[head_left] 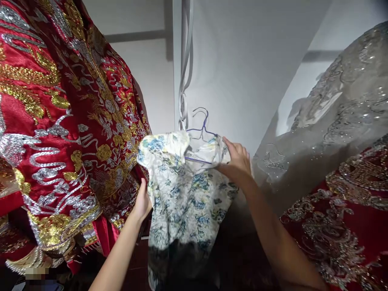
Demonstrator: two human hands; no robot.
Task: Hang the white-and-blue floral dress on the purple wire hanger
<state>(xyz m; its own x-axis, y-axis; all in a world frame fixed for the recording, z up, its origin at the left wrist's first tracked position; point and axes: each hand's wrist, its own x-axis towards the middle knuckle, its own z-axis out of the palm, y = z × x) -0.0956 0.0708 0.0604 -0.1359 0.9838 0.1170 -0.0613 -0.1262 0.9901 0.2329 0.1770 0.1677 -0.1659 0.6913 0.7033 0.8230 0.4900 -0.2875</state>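
Note:
A short-sleeved floral dress, white with blue and yellow flowers, hangs in front of me on a thin purple wire hanger. The hanger's hook points up and shows no rail on it. My right hand is closed on the dress's right shoulder, beside the hanger's end. At the left side edge of the dress is my left hand, thumb stretched upward and clear of the cloth. Its other fingers are mostly hidden behind the dress. The lower part of the dress falls into dark shadow.
On the left hangs a red jacket with heavy gold and silver embroidery. A sparkly pale gown and a red beaded garment fill the right side. White straps dangle along the corner of the pale wall.

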